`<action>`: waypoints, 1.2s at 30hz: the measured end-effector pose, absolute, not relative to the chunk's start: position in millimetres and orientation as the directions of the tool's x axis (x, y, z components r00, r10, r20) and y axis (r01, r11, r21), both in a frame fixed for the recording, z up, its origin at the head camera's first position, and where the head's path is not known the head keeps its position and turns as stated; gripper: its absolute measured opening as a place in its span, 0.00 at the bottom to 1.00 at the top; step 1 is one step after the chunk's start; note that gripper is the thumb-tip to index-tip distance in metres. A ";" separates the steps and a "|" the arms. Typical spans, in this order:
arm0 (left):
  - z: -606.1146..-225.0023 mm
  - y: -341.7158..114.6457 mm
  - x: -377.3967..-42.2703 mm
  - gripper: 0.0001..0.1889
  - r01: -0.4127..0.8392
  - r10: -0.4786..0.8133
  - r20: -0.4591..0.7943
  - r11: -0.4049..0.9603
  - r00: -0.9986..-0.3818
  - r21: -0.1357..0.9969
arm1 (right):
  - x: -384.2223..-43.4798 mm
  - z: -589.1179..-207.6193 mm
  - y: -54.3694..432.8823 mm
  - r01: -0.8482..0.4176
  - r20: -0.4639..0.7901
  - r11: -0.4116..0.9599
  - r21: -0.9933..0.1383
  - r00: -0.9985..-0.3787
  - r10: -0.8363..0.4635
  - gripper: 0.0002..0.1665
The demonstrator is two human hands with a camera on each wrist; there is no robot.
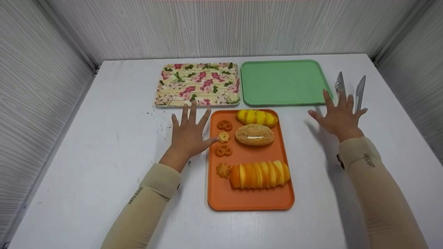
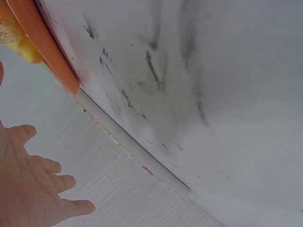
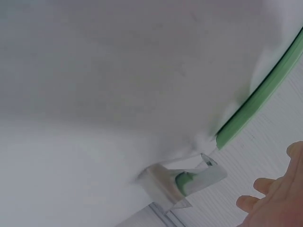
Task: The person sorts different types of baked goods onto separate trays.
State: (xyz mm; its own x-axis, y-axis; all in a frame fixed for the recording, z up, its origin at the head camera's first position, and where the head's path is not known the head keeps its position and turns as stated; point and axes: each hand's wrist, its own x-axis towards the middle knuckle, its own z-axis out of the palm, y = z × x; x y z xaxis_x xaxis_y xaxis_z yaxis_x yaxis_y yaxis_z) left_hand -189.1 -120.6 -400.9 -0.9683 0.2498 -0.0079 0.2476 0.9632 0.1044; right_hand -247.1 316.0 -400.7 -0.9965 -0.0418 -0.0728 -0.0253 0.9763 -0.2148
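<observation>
My left hand (image 1: pixel 188 138), fingers spread and holding nothing, hovers by the left edge of the orange tray (image 1: pixel 251 202); its thumb overlaps a small flower-shaped cookie (image 1: pixel 225 137) in the head view. On that tray also lie two pretzel-shaped cookies (image 1: pixel 224 151), a round ridged cookie (image 1: pixel 224 170), a yellow bread roll (image 1: pixel 256 118), a seeded bun (image 1: pixel 254 135) and a long sliced loaf (image 1: pixel 259 174). Over the table's right side, my right hand (image 1: pixel 341 119) is also spread and bare. It partly hides metal tongs (image 1: pixel 360 90), whose bent end shows in the right wrist view.
Behind the orange tray, a floral tray (image 1: pixel 199 83) and a green tray (image 1: pixel 285 83) stand side by side, with nothing on either. Dark marks (image 2: pixel 125 97) dot the white table (image 1: pixel 104 138). Wood-grain panels (image 1: pixel 228 27) enclose the back and sides.
</observation>
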 end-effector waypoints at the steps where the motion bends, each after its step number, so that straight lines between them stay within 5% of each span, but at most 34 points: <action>1: -400.9 -120.2 -188.1 0.49 0.255 0.257 -0.004 0.962 -0.966 0.101 | -247.8 -400.4 318.0 -0.018 -0.079 0.977 -0.215 -0.996 -0.036 0.55; 36: -407.2 -122.1 -162.8 0.50 0.375 0.374 -0.139 0.927 -0.917 0.018 | -260.6 -398.8 374.7 0.150 -0.165 0.945 -0.291 -0.981 0.105 0.62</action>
State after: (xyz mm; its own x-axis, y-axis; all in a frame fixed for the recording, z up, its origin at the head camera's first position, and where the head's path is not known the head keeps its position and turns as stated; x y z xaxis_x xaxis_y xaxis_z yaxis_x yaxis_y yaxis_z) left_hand -162.8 -122.1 -407.2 -0.9171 0.3737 -0.1389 0.3749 0.9269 0.0180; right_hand -260.6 374.7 -398.8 -0.9807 0.1050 -0.1647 0.1501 0.9448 -0.2913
